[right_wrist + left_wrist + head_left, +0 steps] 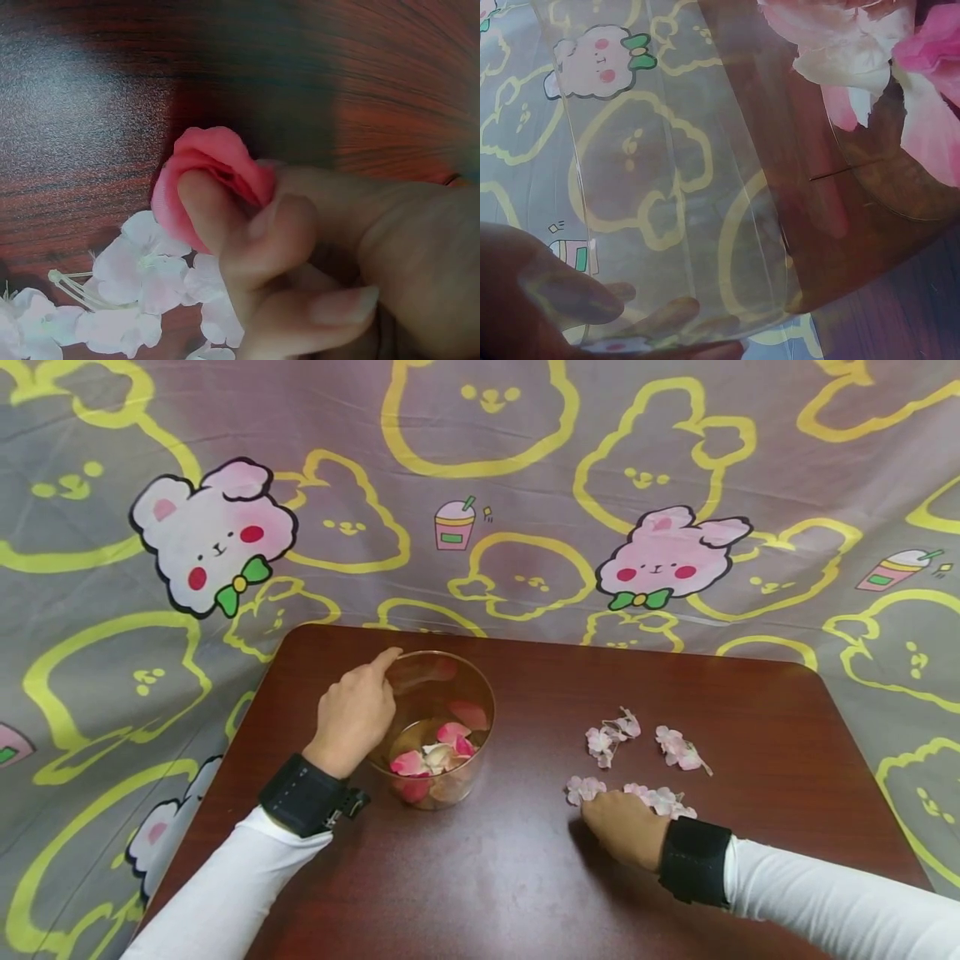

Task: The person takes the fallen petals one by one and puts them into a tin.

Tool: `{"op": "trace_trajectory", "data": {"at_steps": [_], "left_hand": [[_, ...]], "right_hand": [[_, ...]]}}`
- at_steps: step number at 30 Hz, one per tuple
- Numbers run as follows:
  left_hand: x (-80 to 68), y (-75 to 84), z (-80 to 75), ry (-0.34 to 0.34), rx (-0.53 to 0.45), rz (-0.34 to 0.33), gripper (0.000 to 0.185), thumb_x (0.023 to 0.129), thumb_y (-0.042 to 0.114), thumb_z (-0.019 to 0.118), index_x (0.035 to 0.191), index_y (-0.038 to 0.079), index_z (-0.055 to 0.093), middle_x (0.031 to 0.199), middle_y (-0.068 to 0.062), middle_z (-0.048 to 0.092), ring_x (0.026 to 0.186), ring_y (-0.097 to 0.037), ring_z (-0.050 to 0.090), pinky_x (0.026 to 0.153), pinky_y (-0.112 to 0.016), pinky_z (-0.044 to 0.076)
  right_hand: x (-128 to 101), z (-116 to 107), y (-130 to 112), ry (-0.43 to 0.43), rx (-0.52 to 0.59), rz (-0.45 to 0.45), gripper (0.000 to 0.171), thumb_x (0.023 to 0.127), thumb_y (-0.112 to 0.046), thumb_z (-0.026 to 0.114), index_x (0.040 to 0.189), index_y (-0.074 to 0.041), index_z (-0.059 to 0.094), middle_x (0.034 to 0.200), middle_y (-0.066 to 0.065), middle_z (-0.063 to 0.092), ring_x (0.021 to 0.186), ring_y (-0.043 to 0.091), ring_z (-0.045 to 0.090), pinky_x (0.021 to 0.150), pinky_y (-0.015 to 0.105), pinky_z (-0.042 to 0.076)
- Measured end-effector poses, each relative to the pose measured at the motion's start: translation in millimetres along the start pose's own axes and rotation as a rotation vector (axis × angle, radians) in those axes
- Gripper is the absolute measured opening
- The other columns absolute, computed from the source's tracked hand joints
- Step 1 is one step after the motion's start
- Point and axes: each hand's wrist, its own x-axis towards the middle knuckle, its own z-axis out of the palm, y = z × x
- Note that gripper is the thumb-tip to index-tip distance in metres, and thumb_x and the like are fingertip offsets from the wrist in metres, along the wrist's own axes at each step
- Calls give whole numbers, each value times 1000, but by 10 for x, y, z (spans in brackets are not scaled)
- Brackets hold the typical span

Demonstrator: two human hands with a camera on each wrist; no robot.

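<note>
A clear plastic container (480,743) stands on the left half of the table, with pink and white petals (438,752) lying in its bottom. My left hand (354,714) holds its left side at the rim, one finger reaching along the edge. In the left wrist view, several fingers (667,319) show at the transparent wall. My right hand (292,255) pinches a deep-pink cloth petal piece (214,154) just over the table. Pale pink blossoms (142,270) lie beside those fingertips. From the head view, the right hand hides the petal piece.
More pale blossoms lie on the right half of the brown table (525,877), one clump (611,739) further back and another (681,750) to its right. A patterned cloth (517,510) hangs behind the table's far edge and along its sides.
</note>
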Motion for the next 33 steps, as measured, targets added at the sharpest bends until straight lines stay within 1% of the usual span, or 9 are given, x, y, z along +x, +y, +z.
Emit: {"op": "trace_trajectory", "data": {"at_steps": [4,10,17,21,24,26,30,33], "left_hand": [[-2,-2,-6,-5,0,-1,45,98,9,46,142,16,55,107,-27,72,76,-49,68,58,-58,52],[2,1,-7,-12,3,-3,45,98,9,46,142,15,55,107,-28,71,77,-50,68,58,-58,52],[8,-3,6,-11,7,1,45,98,10,49,142,16,55,106,-27,72,75,-47,69,57,-56,52],[5,-10,10,-10,5,3,45,98,9,48,142,15,55,105,-28,72,75,-48,69,58,-57,52],[2,-11,8,-9,4,5,45,98,9,47,142,15,55,106,-28,72,77,-48,69,59,-58,52],[1,-11,5,-9,4,5,45,98,9,47,142,15,55,107,-28,71,78,-49,69,59,-58,52],[0,-9,1,-5,4,6,45,98,9,48,142,15,55,107,-28,72,78,-49,69,59,-58,53],[-2,-7,2,-6,3,6,45,98,9,48,142,15,55,107,-28,71,78,-49,69,59,-58,52]], "right_hand": [[11,4,-4,-12,-16,-2,17,80,3,76,75,-4,62,68,12,63,60,29,63,55,42,55],[18,-44,4,-42,12,12,16,81,3,75,75,-4,62,68,12,62,59,28,61,55,43,55],[53,-246,-6,-37,38,-1,15,84,0,75,76,-6,64,70,9,63,62,25,62,58,41,55],[105,-409,-16,-30,99,17,15,85,-1,75,76,-7,65,67,6,62,60,21,59,57,40,55],[146,-534,-20,-16,140,33,14,86,-1,73,76,-7,66,63,4,59,57,15,53,54,38,53],[177,-605,-15,-11,178,37,13,86,-1,74,76,-8,67,62,1,58,56,12,49,52,34,49],[233,-714,8,10,231,14,18,84,-1,73,72,-10,66,58,-4,53,53,8,41,48,25,39],[262,-770,11,51,249,-12,18,86,-1,71,72,-11,66,56,-7,49,51,6,37,47,21,32]]}}
